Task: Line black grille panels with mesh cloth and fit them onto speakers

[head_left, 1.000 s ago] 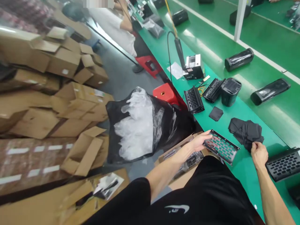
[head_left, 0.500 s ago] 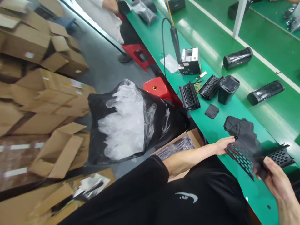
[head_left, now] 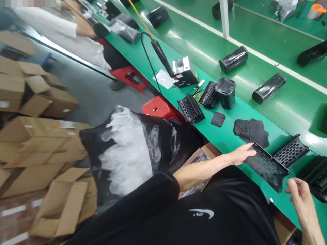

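My left hand (head_left: 242, 154) grips the left end of a black perforated speaker shell (head_left: 268, 168), thumb on top. The shell is tilted above the green bench, and a thin dark mesh sheet seems to cover its slots, green showing faintly through. Just off the shell's right end, my right hand (head_left: 300, 194) holds nothing, its fingers curled but apart. Behind the held shell a stack of black sheets (head_left: 251, 132) lies fanned out. A second slotted shell (head_left: 291, 151) rests on the bench right of the stack.
Further along the bench are a small black sheet pile (head_left: 218, 119), two slotted shells (head_left: 191, 108), a black container (head_left: 226, 93) and a black-and-white device (head_left: 185, 72). Finished-looking speakers (head_left: 233, 59) lie on the green conveyor. A red stool (head_left: 159, 107) and a black bag (head_left: 172, 139) stand at left.
The dark sheet, blurred near my right hand before, now appears to lie over the slots of the shell. My right hand has come away from it. The view has shifted to the right.
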A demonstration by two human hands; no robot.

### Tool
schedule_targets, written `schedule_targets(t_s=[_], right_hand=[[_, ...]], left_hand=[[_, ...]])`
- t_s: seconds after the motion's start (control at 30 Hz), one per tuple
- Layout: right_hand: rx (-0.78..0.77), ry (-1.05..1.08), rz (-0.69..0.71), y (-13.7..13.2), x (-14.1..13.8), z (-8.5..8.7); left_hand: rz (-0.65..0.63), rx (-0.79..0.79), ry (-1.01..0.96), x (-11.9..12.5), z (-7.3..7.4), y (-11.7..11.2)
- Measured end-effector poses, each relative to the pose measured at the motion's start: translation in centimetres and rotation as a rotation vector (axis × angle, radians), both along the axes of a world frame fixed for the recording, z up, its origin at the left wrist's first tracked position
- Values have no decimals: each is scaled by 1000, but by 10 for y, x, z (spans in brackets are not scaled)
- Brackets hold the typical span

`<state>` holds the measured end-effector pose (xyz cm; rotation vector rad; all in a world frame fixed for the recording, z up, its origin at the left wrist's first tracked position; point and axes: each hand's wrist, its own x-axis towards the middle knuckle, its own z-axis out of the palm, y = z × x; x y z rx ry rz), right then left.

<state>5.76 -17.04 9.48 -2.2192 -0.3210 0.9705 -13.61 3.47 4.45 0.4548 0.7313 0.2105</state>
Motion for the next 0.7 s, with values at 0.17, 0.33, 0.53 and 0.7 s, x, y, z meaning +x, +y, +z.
schedule_targets(t_s=[0.17, 0.33, 0.53, 0.7], right_hand=[[104, 250, -235, 1, -23, -6], [238, 423, -285, 3, -28, -10], [227, 420, -311, 4, -24, -4], [250, 449, -346, 1, -24, -1]], left_hand=[[-37, -23, 52, 4, 16, -2], [-46, -13, 122, 6, 31, 2], [-97, 77, 62, 7, 42, 3], [-82, 47, 110, 9, 43, 0]])
